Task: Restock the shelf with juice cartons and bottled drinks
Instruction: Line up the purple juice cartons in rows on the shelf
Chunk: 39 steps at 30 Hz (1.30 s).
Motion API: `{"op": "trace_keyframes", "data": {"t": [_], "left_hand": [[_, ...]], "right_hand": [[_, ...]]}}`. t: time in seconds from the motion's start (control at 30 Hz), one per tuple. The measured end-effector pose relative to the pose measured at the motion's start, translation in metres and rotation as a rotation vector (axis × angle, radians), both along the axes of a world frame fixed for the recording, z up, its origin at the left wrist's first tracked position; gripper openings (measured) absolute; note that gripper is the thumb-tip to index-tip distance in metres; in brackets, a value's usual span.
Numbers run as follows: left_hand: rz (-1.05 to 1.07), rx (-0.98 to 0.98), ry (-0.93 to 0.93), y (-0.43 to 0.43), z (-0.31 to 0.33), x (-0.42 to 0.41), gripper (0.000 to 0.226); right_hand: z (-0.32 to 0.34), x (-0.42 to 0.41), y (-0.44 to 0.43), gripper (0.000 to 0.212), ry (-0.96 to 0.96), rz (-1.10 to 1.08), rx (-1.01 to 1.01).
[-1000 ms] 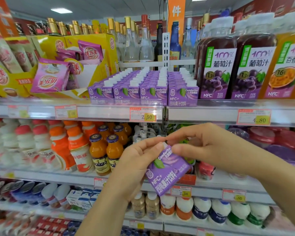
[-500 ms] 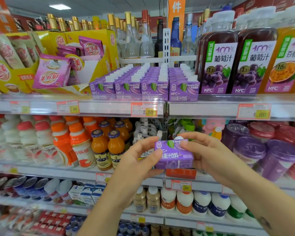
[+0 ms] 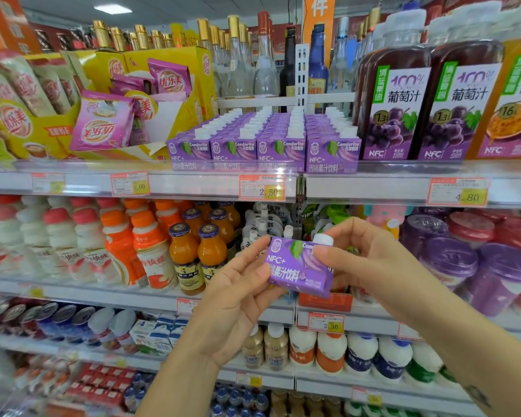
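Left hand [image 3: 238, 299] and right hand [image 3: 370, 260] pinch purple carton [image 3: 298, 269], fingers curled round its ends; label reads "NFC+", partial "Cond".

top shelf [image 3: 373, 188]: four rows of purple juice cartons [image 3: 262, 145] stand between yellow display boxes [image 3: 175, 64] of pink sachets [image 3: 103, 127] at left and large grape juice bottles [image 3: 394, 109] at right, with price tags [image 3: 261, 188] clipped to the front rim. middle shelf [image 3: 73, 291]: red-capped white bottles [image 3: 54, 236], orange-capped bottles [image 3: 145, 251], small orange juice bottles [image 3: 187, 254] and, at right, purple-lidded tubs [image 3: 451, 260]. lower shelf [image 3: 319, 385]: cans [image 3: 42, 320] at left, small milk cartons [image 3: 151, 335] and a row of squat white bottles [image 3: 328, 350].
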<state>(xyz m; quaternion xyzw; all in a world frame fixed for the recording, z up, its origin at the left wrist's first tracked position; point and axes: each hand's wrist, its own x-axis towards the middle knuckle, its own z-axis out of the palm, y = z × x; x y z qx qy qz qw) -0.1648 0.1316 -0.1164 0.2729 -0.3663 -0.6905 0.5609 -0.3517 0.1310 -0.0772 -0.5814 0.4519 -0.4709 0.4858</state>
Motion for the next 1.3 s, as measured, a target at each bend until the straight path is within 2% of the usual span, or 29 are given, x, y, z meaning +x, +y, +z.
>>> {"op": "trace_keyframes", "data": {"t": [0.1, 0.17, 0.23, 0.3, 0.57, 0.77, 0.83, 0.9, 0.97, 1.13, 1.3], "left_hand": [[-0.001, -0.086, -0.015, -0.004, 0.002, 0.004, 0.05], [0.02, -0.18, -0.15, -0.007, 0.003, 0.007, 0.057], [0.062, -0.292, -0.338, -0.007, 0.005, 0.006, 0.053], [0.113, -0.359, -0.435, -0.005, 0.008, 0.002, 0.045], [0.237, -0.481, -0.531, -0.004, 0.013, -0.006, 0.038], [0.257, -0.528, -0.598, -0.001, 0.024, -0.01, 0.033], [0.294, -0.551, -0.648, 0.0, 0.031, -0.013, 0.036], [0.324, -0.563, -0.677, 0.0, 0.036, -0.014, 0.042], [0.313, -0.564, -0.64, -0.001, 0.039, -0.013, 0.048], [0.229, -0.591, -0.558, -0.002, 0.037, -0.014, 0.046], [0.23, -0.571, -0.544, -0.003, 0.032, -0.015, 0.034]], "right_hand": [[0.01, -0.004, 0.003, 0.04, 0.185, 0.025, -0.16], [0.014, -0.007, 0.004, 0.037, 0.243, 0.039, -0.254], [0.017, -0.01, 0.004, 0.04, 0.282, 0.055, -0.328], [0.017, -0.011, 0.004, 0.041, 0.323, 0.065, -0.388], [0.019, -0.018, 0.0, 0.035, 0.42, 0.073, -0.523], [0.023, -0.019, -0.001, 0.041, 0.65, 0.032, -0.621], [0.025, -0.019, -0.001, 0.036, 0.582, 0.05, -0.525], [0.025, -0.018, -0.001, 0.029, 0.406, 0.099, -0.356], [0.021, -0.02, -0.003, 0.032, 0.243, 0.124, -0.211], [0.002, -0.019, -0.012, 0.076, -0.202, 0.195, 0.034], [-0.006, -0.015, -0.011, 0.067, -0.306, 0.22, 0.095]]}}
